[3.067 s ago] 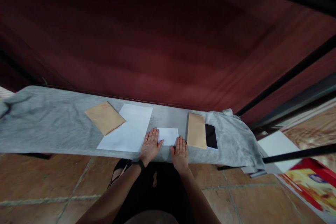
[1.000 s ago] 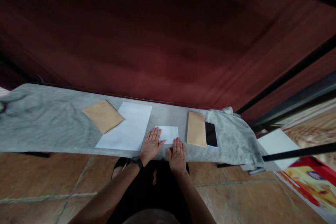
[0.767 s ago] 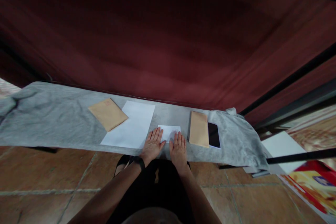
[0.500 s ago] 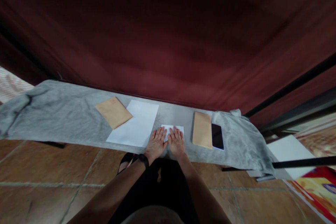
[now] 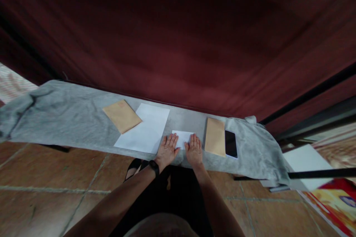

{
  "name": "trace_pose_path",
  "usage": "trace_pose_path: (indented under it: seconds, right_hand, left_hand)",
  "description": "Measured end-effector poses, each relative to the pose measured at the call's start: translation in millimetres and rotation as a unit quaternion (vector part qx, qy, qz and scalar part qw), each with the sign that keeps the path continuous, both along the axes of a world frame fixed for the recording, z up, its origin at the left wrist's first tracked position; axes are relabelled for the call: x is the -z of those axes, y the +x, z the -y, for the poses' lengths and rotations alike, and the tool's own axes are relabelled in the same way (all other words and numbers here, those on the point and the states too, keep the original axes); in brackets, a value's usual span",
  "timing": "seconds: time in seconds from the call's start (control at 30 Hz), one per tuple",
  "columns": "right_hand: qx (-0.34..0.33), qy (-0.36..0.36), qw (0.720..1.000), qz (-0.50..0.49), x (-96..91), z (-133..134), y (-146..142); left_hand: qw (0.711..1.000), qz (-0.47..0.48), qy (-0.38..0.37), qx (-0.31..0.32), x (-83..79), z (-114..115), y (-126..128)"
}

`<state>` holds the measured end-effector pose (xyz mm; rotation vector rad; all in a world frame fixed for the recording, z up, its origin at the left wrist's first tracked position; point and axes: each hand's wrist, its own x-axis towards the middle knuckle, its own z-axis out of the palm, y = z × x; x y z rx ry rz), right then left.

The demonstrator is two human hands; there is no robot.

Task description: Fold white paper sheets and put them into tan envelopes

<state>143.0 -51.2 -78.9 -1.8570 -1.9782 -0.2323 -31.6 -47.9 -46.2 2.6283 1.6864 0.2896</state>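
A small folded white paper (image 5: 182,137) lies on the grey cloth in front of me. My left hand (image 5: 167,150) rests flat over its left end, fingers stretched out. Over the right end lies my right hand (image 5: 194,151), also flat, with the fingers straight. Bare paper shows between the two hands. Left of them is a larger white sheet (image 5: 150,127), partly under a brown envelope (image 5: 122,116). To the right, a stack of brown envelopes (image 5: 215,137) sits beside a dark-screened phone (image 5: 230,144).
Grey cloth (image 5: 69,118) covers the long narrow bench. A dark red panel (image 5: 178,63) rises along its far edge. Tiled floor (image 5: 61,170) lies below. At the right are a white board (image 5: 308,159), a black bar (image 5: 322,173) and a red-and-yellow package (image 5: 333,200).
My hands have spread apart, the right one sliding to the right across the paper. More of the paper shows between them. The view has shifted slightly.
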Motion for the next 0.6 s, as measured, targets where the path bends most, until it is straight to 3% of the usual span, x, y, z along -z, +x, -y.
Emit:
trace_pose_path:
  seconds: [0.6]
  right_hand:
    - [0.010,0.018,1.000,0.003,4.7,38.6,14.0]
  left_hand:
    - [1.000,0.020,-0.005,0.011,2.0,-1.4,-7.9]
